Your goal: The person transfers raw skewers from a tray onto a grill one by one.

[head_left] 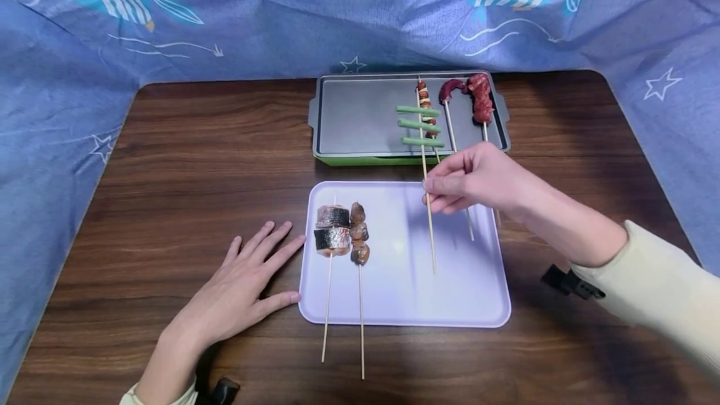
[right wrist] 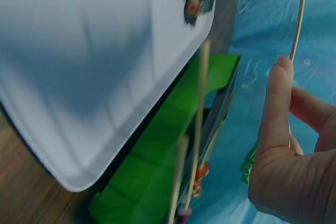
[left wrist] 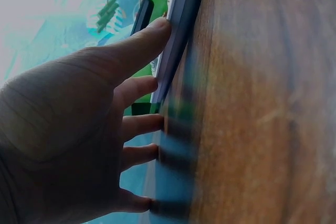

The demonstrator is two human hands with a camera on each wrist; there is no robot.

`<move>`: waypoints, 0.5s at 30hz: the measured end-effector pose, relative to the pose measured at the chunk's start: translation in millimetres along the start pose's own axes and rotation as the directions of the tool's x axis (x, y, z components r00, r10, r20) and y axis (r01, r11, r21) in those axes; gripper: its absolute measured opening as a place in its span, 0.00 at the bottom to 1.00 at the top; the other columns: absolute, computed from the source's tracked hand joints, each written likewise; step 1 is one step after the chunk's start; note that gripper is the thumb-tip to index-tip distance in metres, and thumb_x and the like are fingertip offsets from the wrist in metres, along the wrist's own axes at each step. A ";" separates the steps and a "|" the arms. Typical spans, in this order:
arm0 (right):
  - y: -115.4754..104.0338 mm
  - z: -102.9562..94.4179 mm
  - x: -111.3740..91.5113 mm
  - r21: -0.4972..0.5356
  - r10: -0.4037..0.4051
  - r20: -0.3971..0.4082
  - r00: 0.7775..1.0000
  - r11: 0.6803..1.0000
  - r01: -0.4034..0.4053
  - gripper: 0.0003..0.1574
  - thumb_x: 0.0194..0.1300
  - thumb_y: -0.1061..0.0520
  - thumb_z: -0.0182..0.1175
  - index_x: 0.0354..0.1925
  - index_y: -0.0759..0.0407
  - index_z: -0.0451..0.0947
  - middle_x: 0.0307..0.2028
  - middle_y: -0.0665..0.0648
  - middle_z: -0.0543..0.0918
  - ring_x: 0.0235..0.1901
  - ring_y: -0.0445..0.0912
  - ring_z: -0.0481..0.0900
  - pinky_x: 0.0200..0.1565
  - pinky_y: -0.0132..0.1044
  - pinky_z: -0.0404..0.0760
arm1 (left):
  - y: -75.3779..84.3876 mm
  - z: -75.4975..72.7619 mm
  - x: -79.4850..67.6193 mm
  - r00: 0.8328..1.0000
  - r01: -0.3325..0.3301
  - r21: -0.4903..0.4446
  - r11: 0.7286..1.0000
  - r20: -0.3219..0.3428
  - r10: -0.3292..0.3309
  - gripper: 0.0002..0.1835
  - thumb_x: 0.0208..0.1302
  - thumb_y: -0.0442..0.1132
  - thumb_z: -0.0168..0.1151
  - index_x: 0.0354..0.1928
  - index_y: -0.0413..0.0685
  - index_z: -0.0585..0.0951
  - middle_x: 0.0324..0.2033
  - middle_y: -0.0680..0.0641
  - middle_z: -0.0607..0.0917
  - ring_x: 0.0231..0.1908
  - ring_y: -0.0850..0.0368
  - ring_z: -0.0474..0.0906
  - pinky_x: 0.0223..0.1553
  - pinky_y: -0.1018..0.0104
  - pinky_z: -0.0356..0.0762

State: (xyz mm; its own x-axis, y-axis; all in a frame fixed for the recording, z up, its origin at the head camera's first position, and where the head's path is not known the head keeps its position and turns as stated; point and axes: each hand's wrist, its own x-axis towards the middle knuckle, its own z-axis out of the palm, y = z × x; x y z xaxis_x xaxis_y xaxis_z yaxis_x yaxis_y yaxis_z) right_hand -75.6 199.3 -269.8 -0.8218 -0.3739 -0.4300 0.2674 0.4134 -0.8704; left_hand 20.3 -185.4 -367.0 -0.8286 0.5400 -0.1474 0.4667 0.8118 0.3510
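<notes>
Between the thumb and fingers of my right hand [head_left: 478,180] is the stick of a green bean skewer [head_left: 419,125]. Its green pieces hang above the right half of the grill pan [head_left: 365,111], and the stick slants down over the tray. My left hand [head_left: 242,283] lies with fingers spread on the table, thumb and a fingertip touching the left edge of the lavender tray [head_left: 450,292]. On the tray rest a skewer of dark-skinned fish-like pieces [head_left: 332,230] and a skewer of brown mushroom-like chunks [head_left: 360,233]. In the right wrist view, fingertips [right wrist: 283,72] pinch the stick.
The pan holds a red-and-yellow mixed skewer [head_left: 423,95], a curled purple tentacle skewer [head_left: 452,87] and a red meat skewer [head_left: 480,99], sticks pointing toward me. The pan sits on a green base [head_left: 349,160]. Blue patterned cloth [head_left: 315,11] surrounds the wooden table [head_left: 214,161].
</notes>
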 end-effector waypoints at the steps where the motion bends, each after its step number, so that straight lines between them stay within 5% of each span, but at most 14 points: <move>1: 0.2 -2.7 3.7 -0.001 0.010 -0.001 1.000 1.000 -0.010 0.17 0.65 0.60 0.64 0.44 0.75 0.81 0.30 0.60 0.87 0.29 0.47 0.87 0.37 0.44 0.85 | 0.2 0.0 0.0 1.000 -0.001 0.000 1.000 0.001 0.001 0.44 0.63 0.68 0.56 0.77 0.69 0.53 0.77 0.53 0.48 0.75 0.47 0.39 0.64 0.27 0.45; 15: -11.6 -15.2 51.4 -0.045 0.063 0.002 0.998 0.997 -0.063 0.14 0.66 0.61 0.63 0.44 0.72 0.82 0.27 0.59 0.87 0.28 0.46 0.87 0.35 0.39 0.85 | 0.6 -0.1 0.7 1.000 -0.004 0.009 1.000 0.001 0.004 0.44 0.63 0.69 0.56 0.77 0.69 0.52 0.77 0.52 0.49 0.75 0.47 0.39 0.63 0.27 0.45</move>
State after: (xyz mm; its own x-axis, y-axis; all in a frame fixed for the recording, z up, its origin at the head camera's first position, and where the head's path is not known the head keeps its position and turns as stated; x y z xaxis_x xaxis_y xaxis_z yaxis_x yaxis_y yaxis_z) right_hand -128.6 187.9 -278.2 -0.8023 -0.3488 -0.4845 0.2958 0.4727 -0.8301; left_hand 20.0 -184.6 -366.8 -0.8265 0.5433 -0.1473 0.4724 0.8117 0.3434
